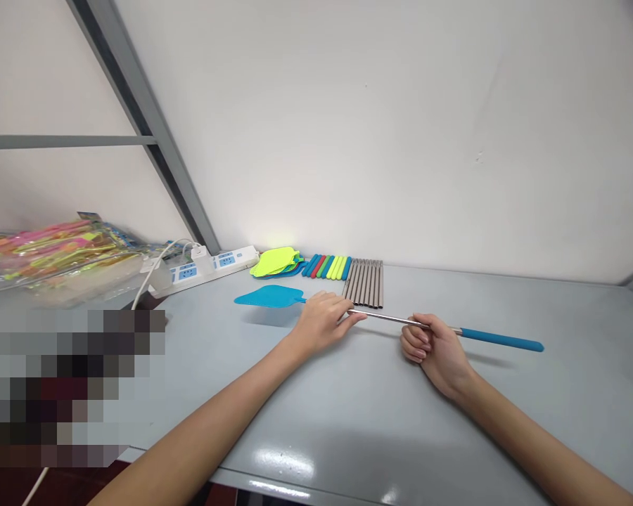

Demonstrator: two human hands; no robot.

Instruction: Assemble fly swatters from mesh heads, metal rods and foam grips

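Observation:
A fly swatter with a blue paddle, a thin metal telescopic rod and a blue handle grip is held level above the table. My left hand is closed around the rod close to the paddle. My right hand pinches the rod near the blue grip, its other fingers curled in. Behind my left hand lies a row of metal tubes. Left of them are several coloured handle grips and a stack of yellow and blue swatter paddles.
A white power strip with plugs and a white cable stands at the back left. Beyond it lie plastic bags of colourful items. A white wall rises behind the grey table. The lower left is pixelated.

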